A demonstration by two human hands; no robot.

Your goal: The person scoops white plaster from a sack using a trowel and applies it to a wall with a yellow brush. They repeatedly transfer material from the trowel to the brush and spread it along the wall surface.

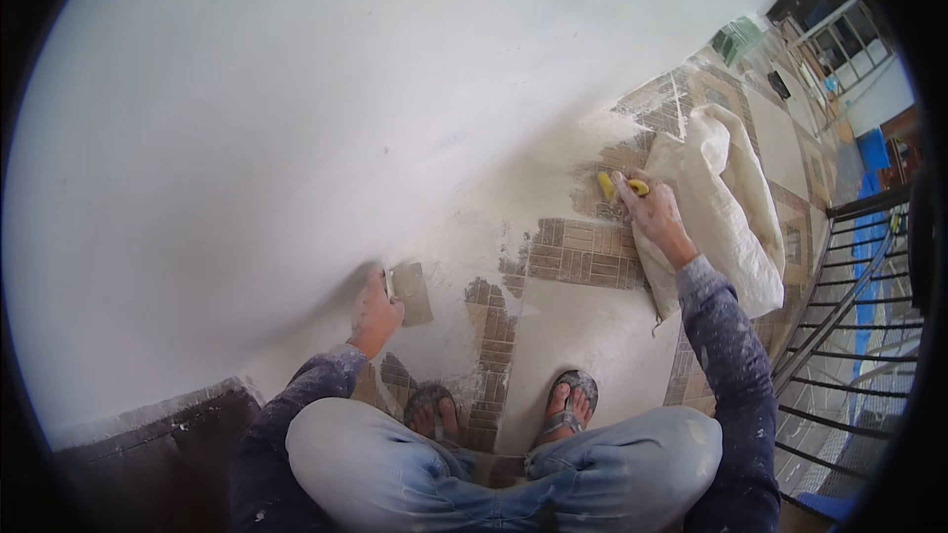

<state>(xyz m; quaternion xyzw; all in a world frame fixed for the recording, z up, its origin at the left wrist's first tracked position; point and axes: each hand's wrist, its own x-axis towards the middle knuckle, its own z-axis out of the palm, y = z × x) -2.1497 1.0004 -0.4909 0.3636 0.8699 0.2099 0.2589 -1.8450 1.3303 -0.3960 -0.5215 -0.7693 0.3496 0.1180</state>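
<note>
My left hand [374, 314] is closed round the handle of a plastering trowel [413, 294] low beside the white wall [247, 158]. The trowel's flat rectangular grey blade faces the floor. Further out and to the right, my right hand [652, 211] grips a small yellow tool [606, 185]; part of it is covered by my fingers, and its exact kind is unclear. Just right of that hand lies a crumpled white woven sack [726, 202]. White powder or plaster smears the patterned floor tiles [588, 252] between my hands.
Black metal railing [839, 306] runs along the right side, with blue sheeting [869, 227] beyond it. A green object [739, 39] stands by the wall's far end, near a small black item [778, 85]. My sandalled feet [568, 405] are on the tiles below me.
</note>
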